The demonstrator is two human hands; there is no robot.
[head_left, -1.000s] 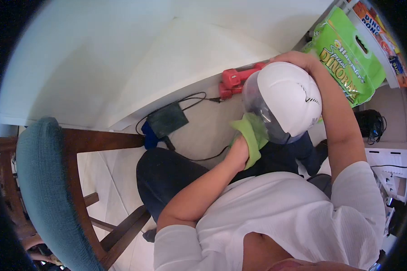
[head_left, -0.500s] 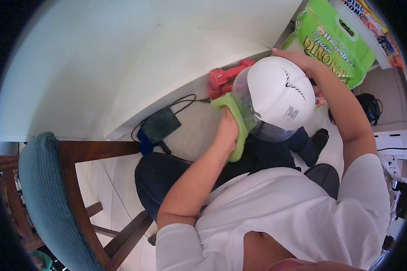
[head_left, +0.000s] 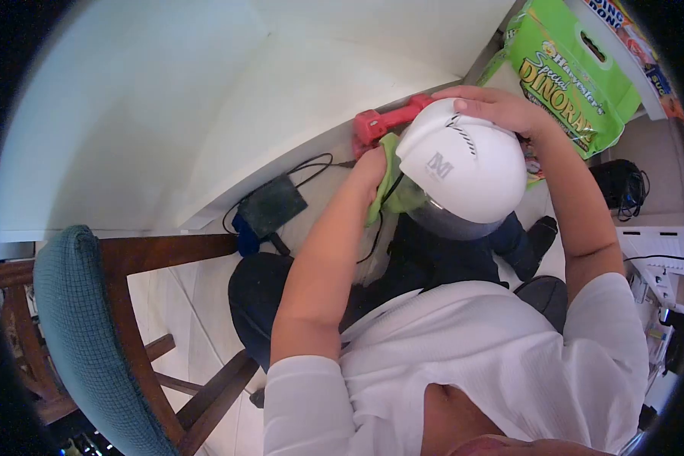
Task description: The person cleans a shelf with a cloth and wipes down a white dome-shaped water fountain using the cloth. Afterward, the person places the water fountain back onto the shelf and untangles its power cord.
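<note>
A white helmet with a clear visor is above my lap, its visor side toward my body. My right hand grips the helmet's upper edge, fingers laid over the shell. At the helmet's left side, my left hand is closed on a green cloth, which lies against the helmet's edge. Part of the cloth shows through the visor. The fingertips of my left hand are hidden.
Red dumbbells lie beyond the helmet by the white wall base. A dark box with a cable is on the floor. A teal-cushioned wooden chair stands left. A green bag and a black corded object are at right.
The helmet has turned, bringing its visor round toward my body. My left hand and the cloth have moved up along its left side. My right hand has shifted over the top of the shell.
</note>
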